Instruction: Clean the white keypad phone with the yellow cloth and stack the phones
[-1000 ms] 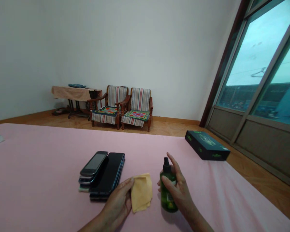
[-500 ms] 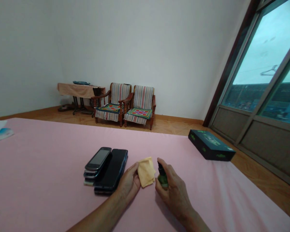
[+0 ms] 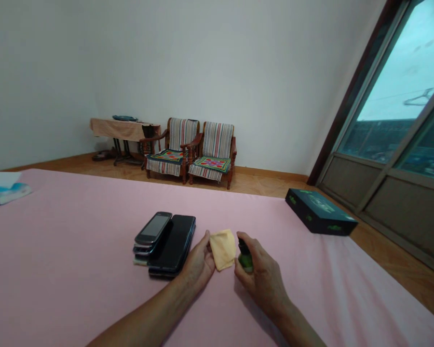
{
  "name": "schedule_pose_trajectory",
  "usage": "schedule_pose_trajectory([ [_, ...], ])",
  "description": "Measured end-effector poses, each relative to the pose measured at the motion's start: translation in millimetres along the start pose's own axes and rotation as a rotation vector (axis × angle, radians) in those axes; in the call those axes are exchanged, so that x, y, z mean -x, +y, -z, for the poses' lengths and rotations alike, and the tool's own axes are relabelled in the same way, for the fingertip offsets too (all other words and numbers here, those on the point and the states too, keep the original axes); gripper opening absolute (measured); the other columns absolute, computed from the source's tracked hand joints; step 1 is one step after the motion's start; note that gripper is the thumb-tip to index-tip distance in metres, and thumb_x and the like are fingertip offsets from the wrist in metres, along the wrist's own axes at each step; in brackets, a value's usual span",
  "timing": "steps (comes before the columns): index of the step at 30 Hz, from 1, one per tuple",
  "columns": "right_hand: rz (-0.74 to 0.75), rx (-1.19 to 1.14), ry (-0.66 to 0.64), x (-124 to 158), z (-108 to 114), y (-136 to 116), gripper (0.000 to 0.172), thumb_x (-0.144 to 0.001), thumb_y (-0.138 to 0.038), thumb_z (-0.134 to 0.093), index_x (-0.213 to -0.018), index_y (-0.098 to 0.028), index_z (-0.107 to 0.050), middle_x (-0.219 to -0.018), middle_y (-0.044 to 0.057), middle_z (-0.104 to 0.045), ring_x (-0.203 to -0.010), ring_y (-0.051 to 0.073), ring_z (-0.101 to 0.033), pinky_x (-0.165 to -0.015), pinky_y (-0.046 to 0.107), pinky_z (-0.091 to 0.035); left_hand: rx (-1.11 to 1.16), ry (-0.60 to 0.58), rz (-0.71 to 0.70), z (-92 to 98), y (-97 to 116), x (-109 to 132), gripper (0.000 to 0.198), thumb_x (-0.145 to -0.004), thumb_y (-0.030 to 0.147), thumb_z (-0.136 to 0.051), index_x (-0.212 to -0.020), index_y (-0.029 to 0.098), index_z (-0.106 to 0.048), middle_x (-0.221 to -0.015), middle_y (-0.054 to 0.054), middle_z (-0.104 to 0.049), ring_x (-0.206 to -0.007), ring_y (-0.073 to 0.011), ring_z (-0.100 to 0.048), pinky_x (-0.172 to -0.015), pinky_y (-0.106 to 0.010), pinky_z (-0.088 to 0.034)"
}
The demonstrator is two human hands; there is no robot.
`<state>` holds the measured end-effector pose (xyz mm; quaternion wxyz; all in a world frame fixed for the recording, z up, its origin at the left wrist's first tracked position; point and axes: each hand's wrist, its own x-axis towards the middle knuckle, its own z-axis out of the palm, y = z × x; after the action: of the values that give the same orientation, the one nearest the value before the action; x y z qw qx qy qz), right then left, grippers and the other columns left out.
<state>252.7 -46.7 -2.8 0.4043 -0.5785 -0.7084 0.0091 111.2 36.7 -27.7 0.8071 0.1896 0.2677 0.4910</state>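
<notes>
My left hand [image 3: 200,260] pinches the edge of a folded yellow cloth [image 3: 223,249], holding it up just above the pink-covered surface [image 3: 104,303]. Close on the cloth's right, my right hand [image 3: 262,277] is wrapped around a small green spray bottle [image 3: 245,261] with a black top. Its forefinger rests over the bottle's head, and the nozzle side faces the cloth. Left of my left hand lie two stacks of mobile phones: one with a black phone [image 3: 173,243] on top, the other topped by a smaller silver-grey phone [image 3: 154,227] and leaning against it.
A flat dark box [image 3: 320,212] with green markings sits at the surface's far right edge. A white and blue packet [image 3: 7,190] lies at the far left. Beyond stand two wooden chairs [image 3: 211,164], a cloth-draped table [image 3: 121,129] and a large window [image 3: 390,111].
The view has shifted a little, so most things appear slightly higher and further right. Both hands keep their hold on the cloth and the spray bottle.
</notes>
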Motion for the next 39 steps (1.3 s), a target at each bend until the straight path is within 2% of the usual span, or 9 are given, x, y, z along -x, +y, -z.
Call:
schedule_pose_trajectory([
  [6, -0.003, -0.002, 0.010, 1.0, -1.6, 1.0, 0.050, -0.082, -0.017, -0.052, -0.130, -0.026, -0.041, -0.107, 0.005, -0.061, -0.092, 0.020, -0.062, -0.077, 0.030, -0.050, 0.002, 0.007, 0.001, -3.1, 2.5, 3.0, 0.034, -0.098, 0.033, -0.043, -0.096, 0.005, -0.063, -0.094, -0.019, -0.072, -0.084, -0.0266, -0.071, -0.080, -0.039, -0.057],
  [14, 0.007, 0.000, 0.021, 0.7, -0.9, 0.9, 0.047, -0.082, -0.017, -0.052, -0.128, -0.024, -0.044, -0.103, 0.005, -0.062, -0.090, 0.019, -0.062, -0.076, 0.029, -0.050, 0.024, 0.044, 0.003, -3.9, 3.2, 3.8, 0.033, -0.098, 0.033, -0.043, -0.089, 0.007, -0.063, -0.086, -0.015, -0.073, -0.078, -0.0223, -0.071, -0.079, -0.035, -0.057],
  [30, -0.004, 0.011, 0.023, 1.2, -0.7, -1.6, 0.047, -0.081, -0.017, -0.052, -0.127, -0.024, -0.043, -0.106, 0.005, -0.062, -0.092, 0.020, -0.062, -0.078, 0.030, -0.051, 0.011, 0.047, 0.001, -4.5, 5.0, 5.1, 0.034, -0.097, 0.035, -0.044, -0.089, 0.007, -0.063, -0.085, -0.015, -0.073, -0.077, -0.0225, -0.072, -0.078, -0.034, -0.057],
  [34, 0.012, 0.007, 0.059, 2.1, -1.4, 0.3, 0.046, -0.081, -0.018, -0.053, -0.126, -0.023, -0.045, -0.107, 0.006, -0.063, -0.092, 0.019, -0.063, -0.079, 0.030, -0.053, 0.012, 0.036, -0.003, -1.5, 4.5, 3.4, 0.034, -0.096, 0.036, -0.047, -0.091, 0.007, -0.063, -0.085, -0.015, -0.072, -0.079, -0.0228, -0.071, -0.080, -0.034, -0.056],
  [39, 0.009, -0.018, 0.121, 3.1, -1.7, 5.3, 0.055, -0.081, -0.018, -0.052, -0.134, -0.022, -0.040, -0.112, 0.008, -0.062, -0.097, 0.020, -0.064, -0.080, 0.029, -0.054, 0.017, 0.026, -0.006, 0.2, 3.6, 3.3, 0.035, -0.095, 0.038, -0.048, -0.093, 0.007, -0.063, -0.087, -0.015, -0.072, -0.082, -0.0243, -0.071, -0.082, -0.035, -0.056],
])
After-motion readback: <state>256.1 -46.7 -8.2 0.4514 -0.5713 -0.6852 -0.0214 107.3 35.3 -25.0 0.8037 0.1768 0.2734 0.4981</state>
